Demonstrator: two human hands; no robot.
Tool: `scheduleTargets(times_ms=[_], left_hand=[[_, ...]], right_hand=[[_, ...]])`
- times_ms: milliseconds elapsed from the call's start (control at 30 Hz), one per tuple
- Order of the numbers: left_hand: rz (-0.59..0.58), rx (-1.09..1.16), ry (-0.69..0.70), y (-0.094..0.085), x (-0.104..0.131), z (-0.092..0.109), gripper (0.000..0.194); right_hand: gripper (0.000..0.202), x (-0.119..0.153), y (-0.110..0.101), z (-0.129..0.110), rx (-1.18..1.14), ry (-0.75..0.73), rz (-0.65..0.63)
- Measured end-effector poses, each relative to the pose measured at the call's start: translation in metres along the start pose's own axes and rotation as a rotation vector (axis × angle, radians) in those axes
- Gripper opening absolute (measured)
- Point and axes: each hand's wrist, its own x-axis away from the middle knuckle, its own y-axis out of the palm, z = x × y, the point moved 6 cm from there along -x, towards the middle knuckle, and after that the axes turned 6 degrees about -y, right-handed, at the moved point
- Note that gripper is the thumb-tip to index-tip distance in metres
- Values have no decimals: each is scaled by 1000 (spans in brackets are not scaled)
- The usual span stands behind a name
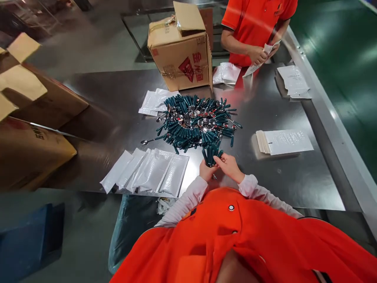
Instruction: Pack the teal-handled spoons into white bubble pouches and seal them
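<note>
- Head view, left hand (207,171): 1, bare, curled closed around the lower part of a bundle of spoons, at the near edge of the pile.
- Right hand (230,167): 1, bare, partly closed, thumb and bent fingers against the right side of the same bundle; cannot tell whether it grips a single handle.
- Bundle of spoons (210,154): 1, dark green handles pointing away from the body, a bit of bright metal showing below the hands.
- Pile of spoons (188,131): 1, large, green handles and shiny bowls, mid-table, just beyond the hands.
- Loose spoon (153,140): 1, at the pile's left side, bowl to the left.
- Padded packets (154,169): 1 overlapping row, white, along the near edge, left of the hands.
- White packets (153,103): 1 small group, behind the pile at its left.
- Printed white stack (287,142): 1, lying right of the pile.
- Far stack (293,79): 1, white, at the table's far right.
- Cardboard box (185,59): 1, red print, flap raised, standing behind the pile.
- Co-worker (250,23): 1, orange shirt, across the table, both hands on a white packet (253,69).
- Metal table (297,181): 1, grey, shiny, under all the stock above.
- Green surface (338,78): 1, beyond a metal rail at right.
</note>
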Motion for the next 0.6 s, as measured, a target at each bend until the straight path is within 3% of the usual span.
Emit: scheduleTargets(times_ms=[133, 267, 367, 500, 600], left_hand=[[2, 7, -33, -4, -2, -16, 29], [36, -53, -20, -7, -8, -25, 28], [-76, 63, -53, 1, -11, -27, 43], [-226, 284, -145, 11, -11, -31, 48], [-294, 346, -234, 16, -13, -39, 46]], right_hand=[[19, -7, 2, 9, 92, 37, -133], [8, -12, 1, 16, 107, 83, -86], [4, -16, 0, 27, 46, 158, -29], [8, -21, 6, 45, -96, 342, -166], [13, -23, 8, 47, -212, 351, -193]])
